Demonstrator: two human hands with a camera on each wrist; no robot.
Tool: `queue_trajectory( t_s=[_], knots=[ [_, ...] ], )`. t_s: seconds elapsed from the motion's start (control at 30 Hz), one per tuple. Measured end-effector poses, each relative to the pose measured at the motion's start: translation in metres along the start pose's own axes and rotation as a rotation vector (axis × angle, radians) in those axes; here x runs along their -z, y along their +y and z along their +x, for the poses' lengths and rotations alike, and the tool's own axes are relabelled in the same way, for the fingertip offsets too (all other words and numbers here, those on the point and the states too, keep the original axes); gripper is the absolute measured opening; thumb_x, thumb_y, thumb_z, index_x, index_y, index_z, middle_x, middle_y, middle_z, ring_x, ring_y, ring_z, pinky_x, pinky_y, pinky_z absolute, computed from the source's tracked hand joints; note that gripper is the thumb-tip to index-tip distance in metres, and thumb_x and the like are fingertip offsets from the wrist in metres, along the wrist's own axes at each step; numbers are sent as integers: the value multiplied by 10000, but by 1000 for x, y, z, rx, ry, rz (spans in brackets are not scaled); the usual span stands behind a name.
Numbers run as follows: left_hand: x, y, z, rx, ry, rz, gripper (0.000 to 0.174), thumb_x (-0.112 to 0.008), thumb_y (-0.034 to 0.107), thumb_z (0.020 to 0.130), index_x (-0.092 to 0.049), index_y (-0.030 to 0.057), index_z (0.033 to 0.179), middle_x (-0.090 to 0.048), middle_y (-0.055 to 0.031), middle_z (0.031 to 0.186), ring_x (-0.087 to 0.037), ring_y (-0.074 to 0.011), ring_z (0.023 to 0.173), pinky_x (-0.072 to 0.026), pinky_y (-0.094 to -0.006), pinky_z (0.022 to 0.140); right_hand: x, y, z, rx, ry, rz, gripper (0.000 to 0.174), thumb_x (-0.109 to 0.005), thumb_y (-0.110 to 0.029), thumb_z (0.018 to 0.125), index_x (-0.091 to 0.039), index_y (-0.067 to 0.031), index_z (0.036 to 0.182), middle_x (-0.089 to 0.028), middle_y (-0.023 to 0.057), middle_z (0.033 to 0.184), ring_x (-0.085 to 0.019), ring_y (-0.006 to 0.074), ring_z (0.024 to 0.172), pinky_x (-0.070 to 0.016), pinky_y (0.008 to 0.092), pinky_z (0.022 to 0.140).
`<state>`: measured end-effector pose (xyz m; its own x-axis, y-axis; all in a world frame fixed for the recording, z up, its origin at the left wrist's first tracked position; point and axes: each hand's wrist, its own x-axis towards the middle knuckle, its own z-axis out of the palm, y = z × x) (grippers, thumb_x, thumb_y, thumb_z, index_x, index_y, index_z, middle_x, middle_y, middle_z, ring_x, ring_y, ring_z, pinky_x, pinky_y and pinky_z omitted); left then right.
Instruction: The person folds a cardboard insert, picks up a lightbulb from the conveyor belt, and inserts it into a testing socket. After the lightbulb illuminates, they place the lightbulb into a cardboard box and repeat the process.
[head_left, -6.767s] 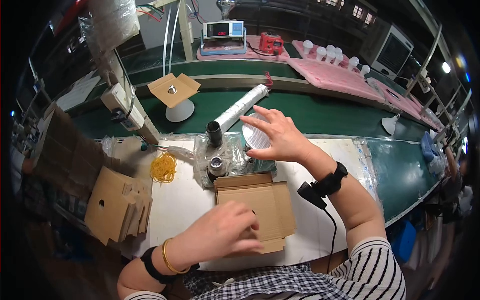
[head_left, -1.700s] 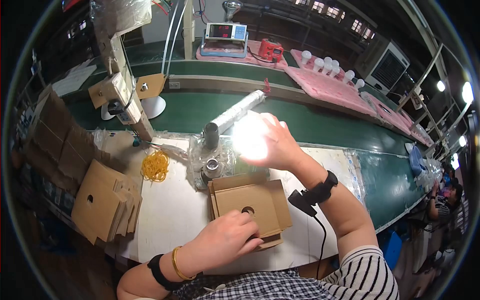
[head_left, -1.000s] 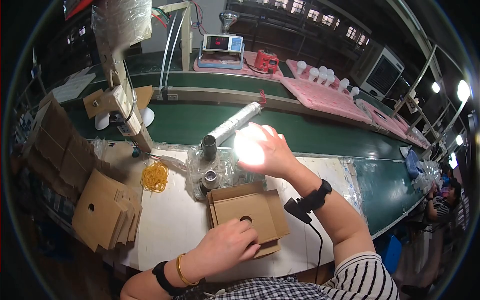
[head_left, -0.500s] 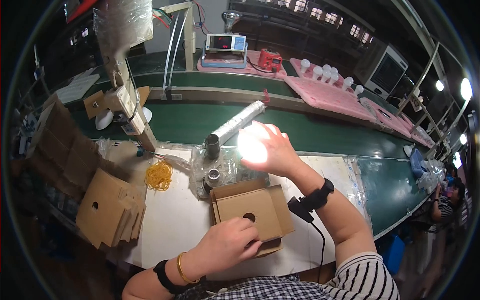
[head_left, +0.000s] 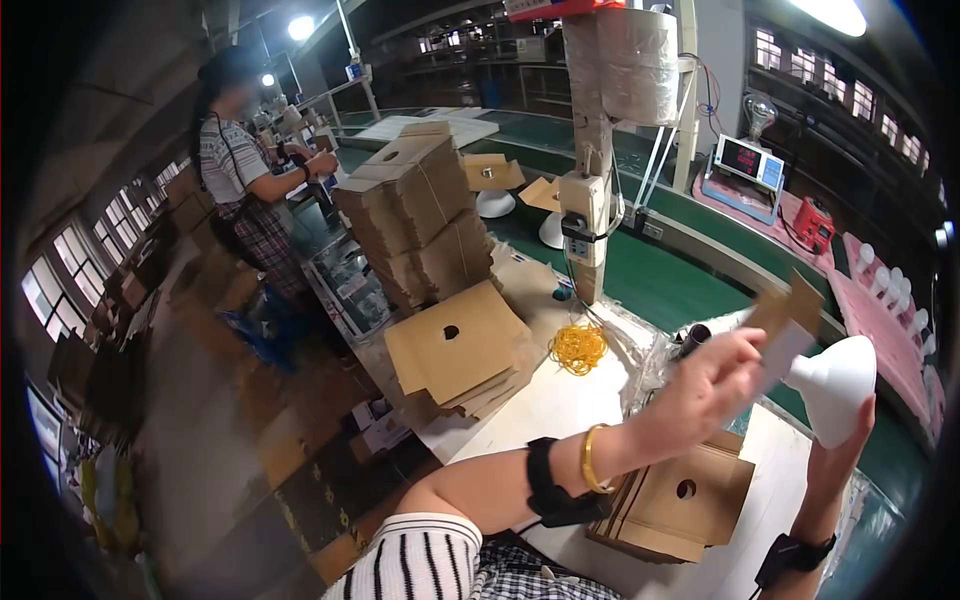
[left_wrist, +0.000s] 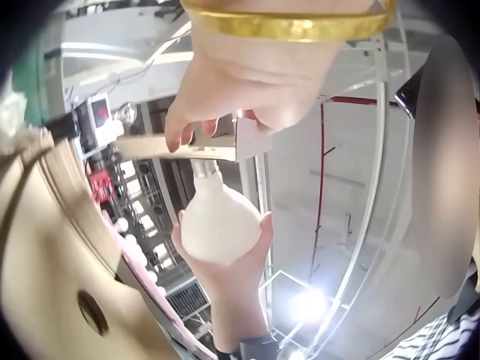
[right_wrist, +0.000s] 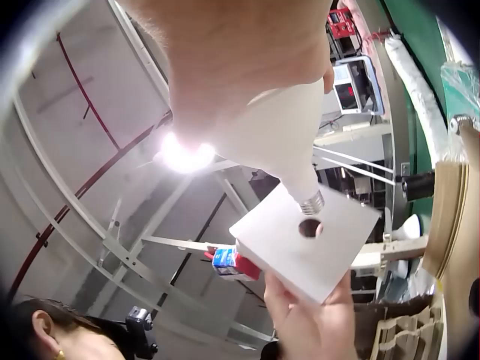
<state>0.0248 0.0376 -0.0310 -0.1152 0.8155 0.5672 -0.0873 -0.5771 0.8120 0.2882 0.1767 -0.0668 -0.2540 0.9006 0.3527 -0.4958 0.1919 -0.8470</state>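
A white bulb (head_left: 838, 392) rests in the right hand (head_left: 842, 450), whose fingers cup its wide end; it is unlit. Its metal screw base points at the hole of a folded cardboard piece (right_wrist: 304, 240), very near the hole's edge. Pinched by the left hand (head_left: 700, 405), the cardboard shows a white face toward the bulb in the right wrist view. The left wrist view has the left hand (left_wrist: 244, 94) above the bulb (left_wrist: 219, 223), and the right hand (left_wrist: 229, 289) below it. Open folded cardboard (head_left: 690, 500) with a round hole lies on the white table.
Flat cardboard sheets (head_left: 455, 345) and tied cardboard stacks (head_left: 415, 205) stand left, beside yellow rubber bands (head_left: 578, 349). Two bulbs with cardboard collars stand behind a post (head_left: 583, 230). A meter (head_left: 745, 165) is at the back. Another person (head_left: 250, 170) stands far left.
The head view has turned left. The left hand has left the stacked cardboard and now holds a folded piece up to the bulb. The bulb, bright earlier, is unlit and held base toward the cardboard.
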Motion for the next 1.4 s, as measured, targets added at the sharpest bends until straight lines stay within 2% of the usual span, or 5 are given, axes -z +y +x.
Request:
queue_trajectory(
  t_s=[0.23,0.47,0.73,0.97,1.4],
  knots=[
    [-19,-32,31,280,-179,-289,229,-513,216,1048,-576,35,1173,-546,-100,1297,-541,-165,1213,-433,-320,1019,-6,-1,-11,-26,114,111,677,-446,-572,996,-430,-59,1437,-558,94,1325,-525,231,1255,-382,396,1069],
    [-1,-68,101,-11,-77,283,125,-613,20,920,-629,22,1044,-600,-63,1051,-639,-137,946,-536,-293,831,-23,17,12,130,72,-266,687,-443,-537,1013,-367,-66,1508,-467,99,1475,-427,222,1370,-324,369,1130],
    [143,-167,180,-229,136,1140,91,-631,84,857,-659,39,930,-652,-170,933,-627,-354,942,-507,-422,859,109,72,-45,-507,29,-928,460,-585,-123,915,-525,-20,1360,-489,143,1434,-438,278,1349,-338,391,1126],
    [184,-225,168,-64,118,1334,134,-665,75,827,-684,62,959,-646,-174,956,-616,-370,965,-492,-451,901,107,88,-68,6,-206,-1418,478,-641,-68,779,-584,-23,1252,-503,172,1396,-419,381,1337,-300,477,1119],
    [62,9,-23,-63,-31,503,167,-581,68,975,-645,5,1116,-659,-70,972,-630,-130,845,-508,-273,751,113,95,-73,129,-152,-1415,342,-608,-43,842,-608,-38,1184,-565,157,1307,-496,340,1257,-361,433,1063]
  ],
)
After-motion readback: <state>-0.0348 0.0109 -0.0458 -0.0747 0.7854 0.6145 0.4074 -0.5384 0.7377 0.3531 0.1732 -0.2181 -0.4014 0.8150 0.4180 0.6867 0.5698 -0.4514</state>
